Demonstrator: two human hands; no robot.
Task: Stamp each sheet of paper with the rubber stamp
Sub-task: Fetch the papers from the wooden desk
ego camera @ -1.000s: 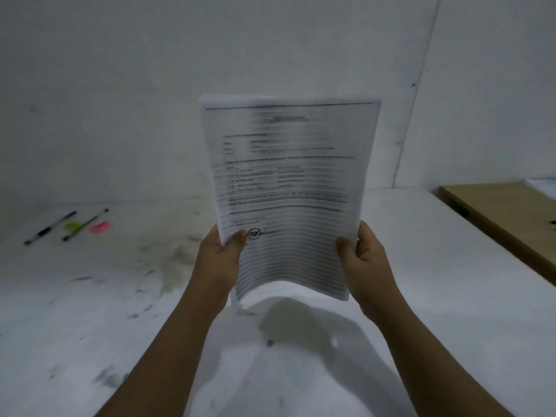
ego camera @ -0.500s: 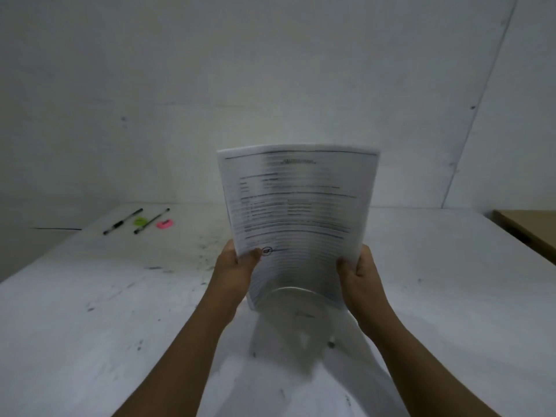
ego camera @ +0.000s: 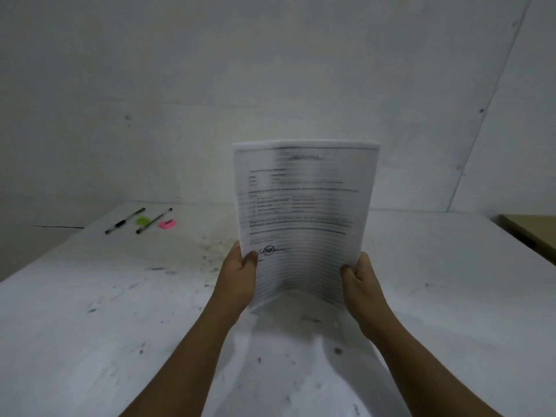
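Observation:
I hold a stack of printed sheets (ego camera: 304, 212) upright above the white table (ego camera: 90, 311), printed side toward me. My left hand (ego camera: 240, 278) grips its lower left edge with the thumb on the front. My right hand (ego camera: 359, 284) grips the lower right edge. A round black stamp mark (ego camera: 268, 250) sits on the top sheet just beside my left thumb. The bottom of the stack curves toward me. No rubber stamp is in view.
Two black pens (ego camera: 125, 221) (ego camera: 154, 221) lie at the table's far left, with a small green item (ego camera: 142, 220) and a small pink item (ego camera: 167, 224) beside them. A brown wooden surface (ego camera: 532, 233) adjoins the table at the right. White walls stand behind.
The view has tilted up and swung left, so the stack sits lower in the frame and the pens have moved toward the centre. Both hands keep the same grip.

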